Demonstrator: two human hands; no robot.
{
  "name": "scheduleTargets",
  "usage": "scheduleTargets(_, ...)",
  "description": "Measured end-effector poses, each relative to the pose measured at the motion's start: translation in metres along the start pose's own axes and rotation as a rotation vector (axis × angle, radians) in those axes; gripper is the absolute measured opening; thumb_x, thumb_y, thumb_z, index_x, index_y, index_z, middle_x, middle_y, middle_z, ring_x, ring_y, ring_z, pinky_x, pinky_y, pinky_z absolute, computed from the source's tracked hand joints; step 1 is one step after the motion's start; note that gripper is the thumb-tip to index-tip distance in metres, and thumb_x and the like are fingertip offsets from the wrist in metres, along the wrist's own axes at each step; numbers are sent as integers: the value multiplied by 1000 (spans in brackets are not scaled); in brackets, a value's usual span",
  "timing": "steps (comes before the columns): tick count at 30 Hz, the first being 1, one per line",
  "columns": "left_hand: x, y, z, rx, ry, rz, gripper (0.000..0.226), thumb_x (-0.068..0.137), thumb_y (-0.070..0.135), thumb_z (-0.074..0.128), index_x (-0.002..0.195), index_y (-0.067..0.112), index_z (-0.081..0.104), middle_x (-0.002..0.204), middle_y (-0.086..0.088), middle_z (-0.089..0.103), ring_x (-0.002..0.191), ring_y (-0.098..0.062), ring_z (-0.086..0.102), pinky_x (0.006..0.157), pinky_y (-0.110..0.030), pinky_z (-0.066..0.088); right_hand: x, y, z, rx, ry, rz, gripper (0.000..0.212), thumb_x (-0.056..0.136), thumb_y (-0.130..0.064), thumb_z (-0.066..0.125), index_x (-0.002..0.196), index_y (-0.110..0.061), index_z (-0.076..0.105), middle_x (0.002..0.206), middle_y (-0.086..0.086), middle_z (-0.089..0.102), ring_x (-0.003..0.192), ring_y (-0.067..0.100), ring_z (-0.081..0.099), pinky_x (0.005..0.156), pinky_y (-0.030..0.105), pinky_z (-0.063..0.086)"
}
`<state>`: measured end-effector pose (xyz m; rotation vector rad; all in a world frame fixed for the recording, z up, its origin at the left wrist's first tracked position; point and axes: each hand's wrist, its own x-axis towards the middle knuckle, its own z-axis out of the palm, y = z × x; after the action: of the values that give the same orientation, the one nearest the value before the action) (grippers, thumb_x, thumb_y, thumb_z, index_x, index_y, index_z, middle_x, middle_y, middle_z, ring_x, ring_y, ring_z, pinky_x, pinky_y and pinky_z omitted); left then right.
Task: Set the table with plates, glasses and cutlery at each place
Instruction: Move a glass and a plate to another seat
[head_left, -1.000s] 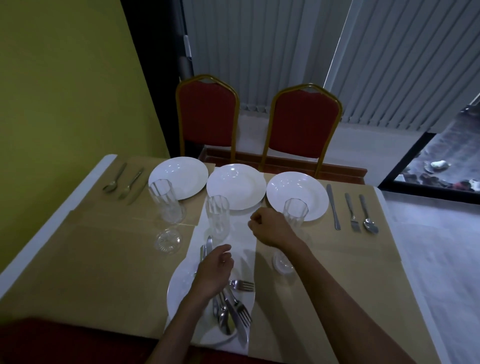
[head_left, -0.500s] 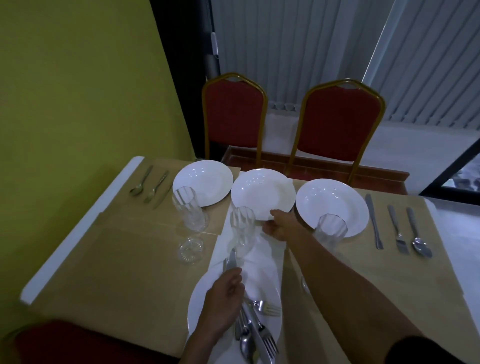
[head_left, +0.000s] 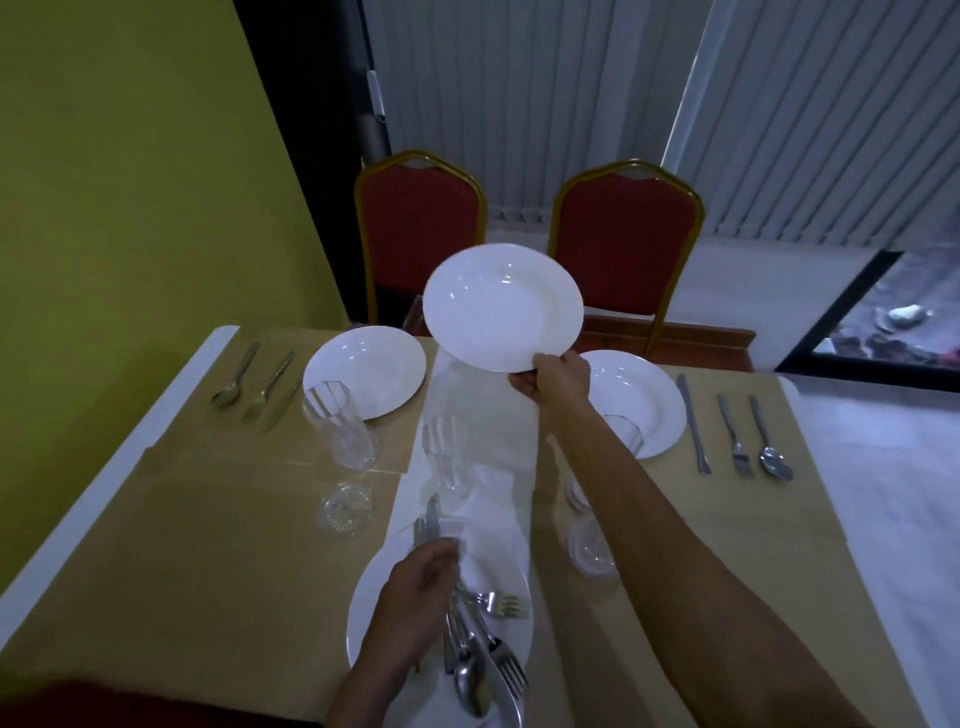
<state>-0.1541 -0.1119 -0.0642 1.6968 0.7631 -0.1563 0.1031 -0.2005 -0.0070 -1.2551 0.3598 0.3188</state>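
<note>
The right hand (head_left: 550, 384) pinches the near rim of an empty plate (head_left: 501, 306), raised off the desk (head_left: 208, 519) just beyond the grip. The left hand (head_left: 421, 597) curls its grip round cutlery (head_left: 478, 654) heaped in the nearest plate (head_left: 363, 613) under it

This looks like a restaurant or banquet dining room. Two red padded chairs (head_left: 623, 244) with gold frames stand at the far side of the surface (head_left: 218, 519), which is dressed in tan cloth (head_left: 649, 519) and a white runner (head_left: 483, 410). On it lie white plates (head_left: 363, 371), glasses (head_left: 337, 431) and sets of cutlery (head_left: 732, 431). Vertical blinds (head_left: 519, 104) hang beyond it.
</note>
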Motion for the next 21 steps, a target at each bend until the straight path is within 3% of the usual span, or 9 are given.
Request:
scheduleTargets(2, 0, 11, 5, -41, -23, 14, 24, 93, 12, 61, 110, 27, 69, 111, 10, 70, 103, -7, 65, 96, -32, 51, -33, -24, -16, 4, -62, -66, 29, 95, 3, 49, 123, -2, 56, 116, 18, 64, 77, 24, 68, 62, 33, 62)
scheduleTargets(4, -3, 25, 10, -96, -37, 17, 26, 92, 8, 63, 110, 25, 70, 112, 6, 71, 105, -12, 67, 93, -34, 52, -69, -41, -44, -29, -110, -117, 19, 97, -1, 51, 114, -5, 60, 109, 19, 66, 77, 26, 68, 62, 33, 61)
scheduleTargets(9, -13, 58, 24, -318, -54, 34, 22, 95, 8, 57, 116, 8, 66, 111, -11, 72, 101, -25, 70, 88, -37, 53, -148, -66, -146, -299, -187, -190, 19, 98, -8, 55, 112, -13, 67, 101, 15, 71, 84, 29, 70, 68, 38, 60)
scheduleTargets(13, -35, 78, 40, -346, -66, 62, 20, 98, 17, 54, 103, 14, 73, 95, -8, 77, 83, -18, 74, 66, -28, 59, -189, -70, -229, -477, -264, -174, 22, 99, -11, 54, 113, -18, 70, 97, 12, 72, 81, 32, 68, 70, 40, 58)
scheduleTargets(14, -40, 80, 45, -353, -75, 47, 23, 98, 21, 52, 101, 14, 74, 95, -8, 77, 84, -20, 74, 68, -31, 58, -194, -68, -247, -491, -276, -150, 22, 98, -11, 54, 112, -16, 70, 98, 16, 72, 82, 35, 67, 70, 41, 57)
scheduleTargets(17, -52, 81, 63, -480, -154, -75, 37, 102, 38, 42, 114, 17, 70, 107, -12, 74, 104, -30, 69, 95, -48, 52, -202, -60, -295, -516, -300, -47, 22, 97, -13, 55, 111, -14, 71, 103, 22, 71, 90, 40, 67, 71, 41, 56)
scheduleTargets(21, -65, 72, 94, -565, -246, -181, 50, 101, 48, 34, 122, 16, 66, 115, -19, 70, 112, -35, 65, 101, -51, 47, -202, -46, -339, -520, -336, 72, 24, 98, -15, 54, 116, -16, 70, 109, 16, 73, 99, 36, 70, 80, 47, 57)
